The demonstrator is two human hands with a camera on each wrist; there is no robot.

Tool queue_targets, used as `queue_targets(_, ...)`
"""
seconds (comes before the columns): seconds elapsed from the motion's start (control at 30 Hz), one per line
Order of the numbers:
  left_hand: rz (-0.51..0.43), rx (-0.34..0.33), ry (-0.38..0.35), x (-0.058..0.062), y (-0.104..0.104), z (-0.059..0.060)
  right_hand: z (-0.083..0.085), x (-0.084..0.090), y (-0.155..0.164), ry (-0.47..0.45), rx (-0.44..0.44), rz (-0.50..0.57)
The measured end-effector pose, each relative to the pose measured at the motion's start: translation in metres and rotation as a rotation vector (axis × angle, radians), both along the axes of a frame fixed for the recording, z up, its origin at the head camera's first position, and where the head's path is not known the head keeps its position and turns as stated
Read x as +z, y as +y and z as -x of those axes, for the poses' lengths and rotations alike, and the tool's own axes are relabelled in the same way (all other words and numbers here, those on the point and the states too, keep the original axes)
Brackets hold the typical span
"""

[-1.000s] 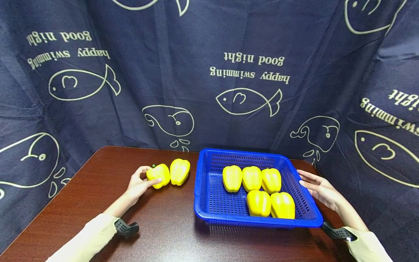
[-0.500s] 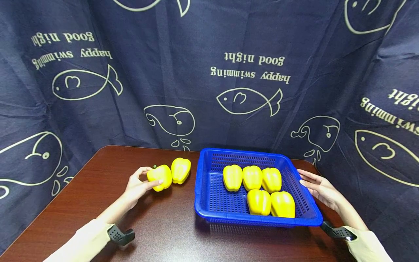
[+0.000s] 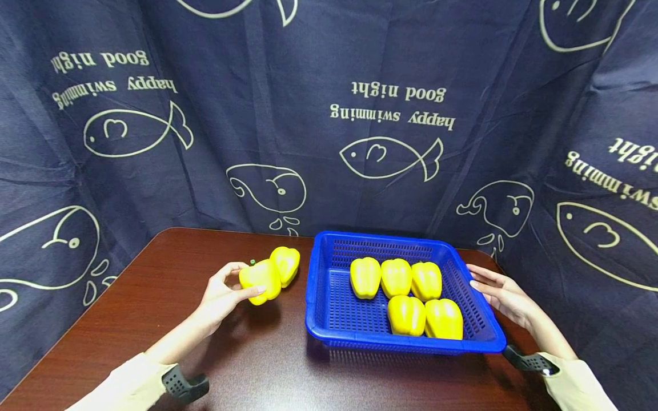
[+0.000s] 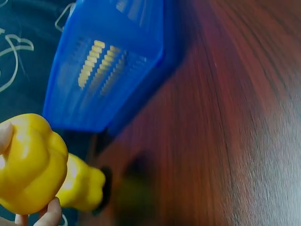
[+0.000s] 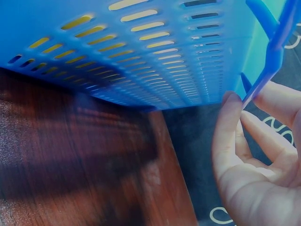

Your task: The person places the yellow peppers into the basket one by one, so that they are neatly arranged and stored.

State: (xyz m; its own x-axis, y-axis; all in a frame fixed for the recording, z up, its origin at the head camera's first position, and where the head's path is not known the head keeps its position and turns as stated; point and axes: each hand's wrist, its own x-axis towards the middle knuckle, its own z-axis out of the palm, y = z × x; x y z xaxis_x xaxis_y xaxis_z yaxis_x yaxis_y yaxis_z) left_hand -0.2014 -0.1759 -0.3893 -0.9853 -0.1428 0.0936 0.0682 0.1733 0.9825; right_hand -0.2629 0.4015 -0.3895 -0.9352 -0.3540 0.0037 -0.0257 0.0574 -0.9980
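My left hand (image 3: 221, 295) grips a yellow bell pepper (image 3: 261, 281) between thumb and fingers, raised over the table with its shadow beneath. Behind it a second yellow bell pepper (image 3: 285, 266) rests on the table, partly hidden by the held one. In the left wrist view the held pepper fills the lower left corner. A blue plastic basket (image 3: 370, 339) stands to the right, with several yellow bell peppers (image 3: 407, 315) inside. At its right side my right hand (image 3: 506, 297) pinches the rim; the right wrist view has the thumb against the rim and fingers beyond it.
The brown wooden table (image 3: 257, 365) carries everything. A dark blue curtain (image 3: 319, 114) with fish drawings hangs close behind the table and at its sides. The basket's perforated wall (image 4: 101, 70) rises between the left hand and the peppers inside.
My left hand has lifted the pepper off the table and moved it slightly right, now overlapping the pepper behind it. The right hand and basket have stayed put.
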Motion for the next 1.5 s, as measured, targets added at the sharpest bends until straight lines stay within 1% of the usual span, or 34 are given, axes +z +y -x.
queue_targets(0.07,-0.01,-0.009,0.005,0.004,0.006,-0.002,0.001,0.0,0.0,-0.002,-0.015,-0.015)
queue_targets(0.3,-0.058,-0.054,0.043,0.018,0.028,-0.005,0.002,-0.003,0.001,-0.006,-0.009,0.009)
queue_targets(0.47,-0.062,-0.095,0.037,0.029,0.043,-0.004,0.003,-0.003,0.001,-0.017,-0.019,0.007)
queue_targets(0.57,-0.049,-0.119,0.032,0.036,0.051,-0.002,0.004,-0.003,0.001,-0.021,-0.026,0.006)
queue_targets(0.7,-0.051,-0.159,0.019,0.043,0.063,0.001,0.004,-0.004,0.001,-0.027,-0.027,0.005)
queue_targets(0.87,-0.092,-0.219,-0.001,0.047,0.081,0.007,0.003,-0.005,0.001,-0.025,-0.017,0.016)
queue_targets(1.07,-0.117,-0.27,-0.012,0.049,0.106,0.015,0.004,-0.005,0.0,-0.01,-0.004,0.039)
queue_targets(1.3,-0.06,-0.258,-0.059,0.046,0.13,0.021,0.003,-0.003,0.0,-0.005,0.028,0.067)
queue_targets(1.4,-0.051,-0.266,-0.079,0.045,0.137,0.025,0.003,-0.003,0.001,-0.001,0.037,0.066)
queue_targets(1.5,-0.029,-0.28,-0.091,0.044,0.143,0.028,0.002,-0.002,0.001,-0.004,0.026,0.062)
